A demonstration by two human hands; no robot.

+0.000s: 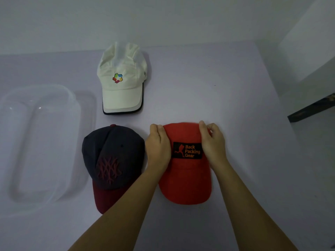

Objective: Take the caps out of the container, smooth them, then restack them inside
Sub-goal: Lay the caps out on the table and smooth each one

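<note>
A red cap point(184, 180) with a black "Back Packing Gear" patch lies flat on the table, brim toward me. My left hand point(158, 145) grips the left side of its crown, fingers curled over the edge. My right hand point(212, 140) pinches the right side of the crown near the top. A navy cap with a maroon brim point(110, 160) lies just left of the red one. A white cap point(122, 78) with a coloured logo sits farther back. The clear plastic container point(39, 142) stands at the left with nothing in it.
The pale table point(244, 124) runs to a right edge near a dark piece of furniture point(311, 109). A white wall stands behind the table. My forearms reach in from the bottom of the view.
</note>
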